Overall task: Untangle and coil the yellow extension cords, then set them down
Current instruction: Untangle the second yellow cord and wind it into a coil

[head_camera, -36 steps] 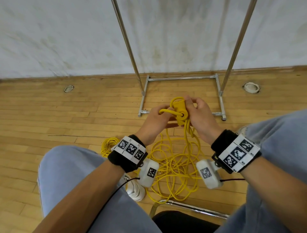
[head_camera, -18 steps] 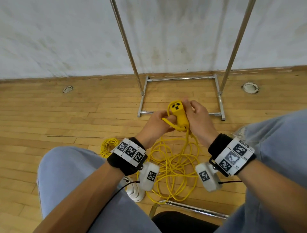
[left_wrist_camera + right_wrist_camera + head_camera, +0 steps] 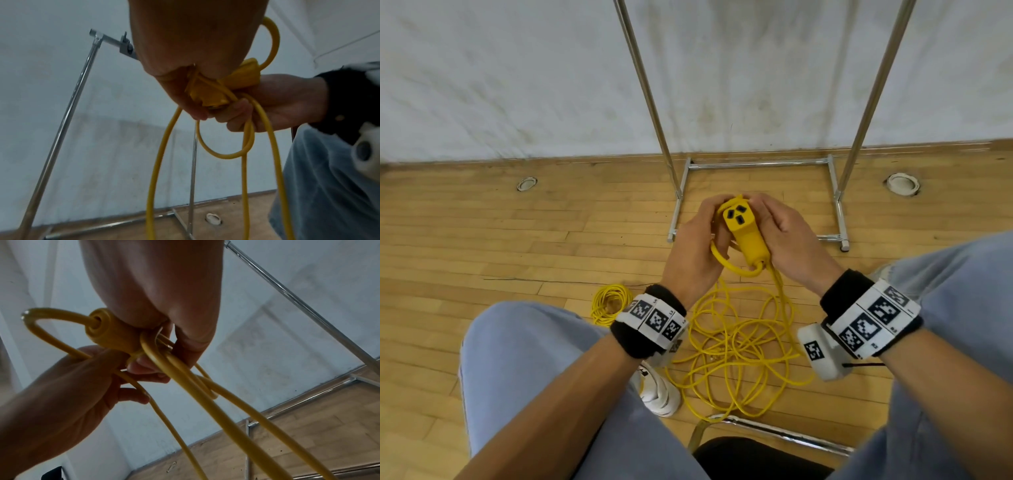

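The tangled yellow cord point(image 3: 739, 346) lies loose on the floor between the feet, uncoiled. At 12 o'clock above it, the left hand point(image 3: 693, 250) and right hand point(image 3: 787, 240) both clasp its socket end point(image 3: 744, 233). At 10 o'clock, a coiled cord point(image 3: 610, 303) already rests: roughly half done.

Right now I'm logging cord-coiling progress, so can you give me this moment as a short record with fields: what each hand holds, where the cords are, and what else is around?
left hand: grips the cord loop beside the socket end
right hand: grips the yellow socket end, socket face toward the head camera
tangled yellow cord: loose heap on the wood floor, strands rising to the hands
coiled yellow cord: lying on the floor by the left knee
metal rack: stands at the wall, behind the hands
white shoe: beside the tangle
progress: one cord coiled, one not
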